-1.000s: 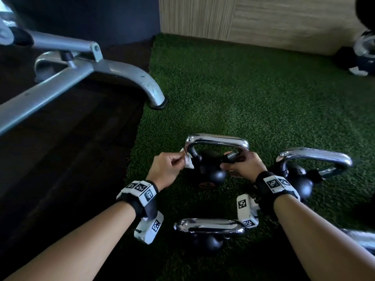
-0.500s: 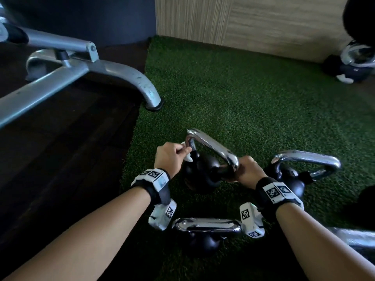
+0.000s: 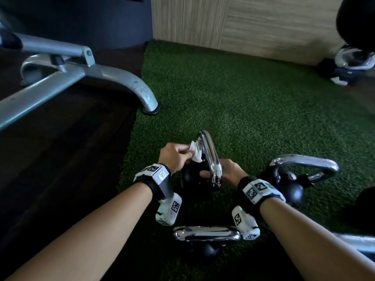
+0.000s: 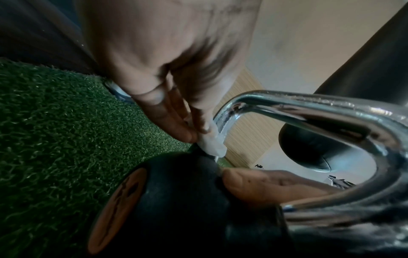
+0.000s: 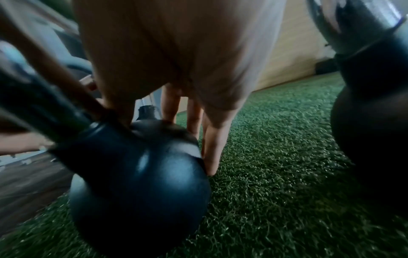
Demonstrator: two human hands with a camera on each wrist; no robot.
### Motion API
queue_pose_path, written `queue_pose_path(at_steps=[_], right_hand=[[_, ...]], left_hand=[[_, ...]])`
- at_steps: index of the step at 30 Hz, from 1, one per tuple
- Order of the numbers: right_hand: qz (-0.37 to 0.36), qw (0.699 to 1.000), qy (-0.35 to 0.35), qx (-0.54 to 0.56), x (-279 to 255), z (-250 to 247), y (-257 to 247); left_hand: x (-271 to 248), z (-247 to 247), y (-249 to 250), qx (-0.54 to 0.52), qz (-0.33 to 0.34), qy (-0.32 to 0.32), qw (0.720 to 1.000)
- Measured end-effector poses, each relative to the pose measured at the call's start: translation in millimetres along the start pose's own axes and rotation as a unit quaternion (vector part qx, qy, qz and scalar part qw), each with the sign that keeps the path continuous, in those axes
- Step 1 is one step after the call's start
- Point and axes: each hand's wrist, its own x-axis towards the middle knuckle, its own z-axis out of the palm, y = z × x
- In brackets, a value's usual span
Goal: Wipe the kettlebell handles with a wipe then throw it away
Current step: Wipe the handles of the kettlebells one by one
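The middle kettlebell, black ball (image 3: 192, 179) with a chrome handle (image 3: 210, 157), stands on green turf, its handle running away from me. My left hand (image 3: 187, 153) pinches a small white wipe (image 3: 195, 154) against the handle's far left leg, just above the ball. In the left wrist view the wipe (image 4: 212, 144) sits between thumb and fingertips at the handle's bend (image 4: 229, 111). My right hand (image 3: 225, 171) grips the kettlebell at the handle's near end, thumb (image 4: 264, 185) lying on the ball under the handle, fingers (image 5: 212, 139) down the far side of the ball (image 5: 141, 174).
Three more chrome-handled kettlebells stand close: one to the right (image 3: 304, 169), one near me (image 3: 207, 234), one at the lower right edge (image 3: 361, 244). A grey bench frame (image 3: 113, 78) stands on dark floor to the left. A wooden wall and another weight (image 3: 353, 63) lie beyond.
The middle kettlebell has been turned under my right hand, so its handle now points away instead of lying across. My left hand has stayed with the wipe on the handle's leg.
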Motion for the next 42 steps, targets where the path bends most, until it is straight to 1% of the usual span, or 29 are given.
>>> queue_pose_path(at_steps=[3,7,10,12,13,15,17,18,20,23,25,27,28,30,31,32,33,35,37,38,40,42], right_hand=[[0.012,0.999,0.028,0.02,2.8,10.1,1.1],[0.021,0.999,0.019,0.036,2.1,5.0,1.9],[0.018,0.999,0.026,0.031,2.2,4.8,0.9],[0.019,0.998,0.032,0.044,2.4,5.8,3.1],[0.018,0.998,0.034,0.051,2.7,6.4,5.0],[0.015,0.998,0.035,0.054,2.7,6.6,5.5],[0.014,0.998,0.035,0.052,3.7,8.3,6.5],[0.014,0.998,0.036,0.051,4.8,8.5,6.2],[0.015,0.998,0.034,0.05,6.0,7.9,5.3],[0.019,0.996,0.033,0.083,6.6,8.0,5.2],[0.011,0.995,0.029,0.09,5.4,6.2,3.4],[0.008,0.996,0.028,0.089,5.7,6.6,3.4],[0.008,0.995,0.028,0.091,6.5,7.2,3.9],[0.003,0.995,0.034,0.092,7.8,8.7,5.8],[0.004,0.995,0.034,0.093,8.2,9.7,6.8],[0.003,0.995,0.034,0.095,8.2,10.1,7.1],[0.001,0.995,0.034,0.094,7.3,9.2,6.4],[0.001,0.996,0.031,0.089,4.0,6.3,2.8],[0.003,0.996,0.028,0.087,2.9,4.4,0.9],[0.004,0.996,0.03,0.079,3.6,4.4,1.2],[0.01,0.998,0.041,0.054,4.9,4.6,1.7],[0.012,0.998,0.046,0.035,6.1,5.6,2.5]], left_hand=[[2.8,0.3,3.8,0.024,-0.005,0.003,1.0],[5.1,1.5,11.3,0.018,0.003,0.006,1.0],[1.3,8.4,18.9,0.012,0.027,0.058,0.998],[1.9,10.7,24.4,-0.041,0.032,0.085,0.995],[3.5,10.6,27.1,-0.049,0.027,0.089,0.994],[10.5,7.7,30.8,-0.038,-0.009,0.072,0.997],[17.0,1.0,35.6,-0.062,-0.053,0.044,0.996],[18.5,-1.9,37.8,-0.094,-0.057,0.034,0.993],[12.2,-7.7,46.0,-0.152,-0.027,0.018,0.988],[-2.4,-10.7,55.9,-0.231,0.001,0.023,0.973],[-4.1,-10.0,62.1,-0.257,-0.016,0.034,0.966],[-5.4,-11.6,67.1,-0.266,-0.053,0.027,0.962],[-7.0,-13.7,68.9,-0.272,-0.07,0.006,0.96],[-14.9,-20.1,70.0,-0.292,-0.095,-0.073,0.949],[-20.1,-23.2,69.6,-0.294,-0.096,-0.117,0.944],[-24.3,-25.4,68.4,-0.285,-0.09,-0.146,0.943],[-27.2,-26.7,67.1,-0.27,-0.076,-0.153,0.947],[-29.9,-26.5,64.8,-0.249,-0.047,-0.125,0.959],[-34.1,-22.8,62.0,-0.254,-0.045,-0.103,0.961],[-37.4,-20.6,59.6,-0.265,-0.053,-0.108,0.957],[-48.0,-17.7,54.4,-0.284,-0.069,-0.141,0.946],[-59.4,-17.8,51.6,-0.26,-0.047,-0.164,0.95]])
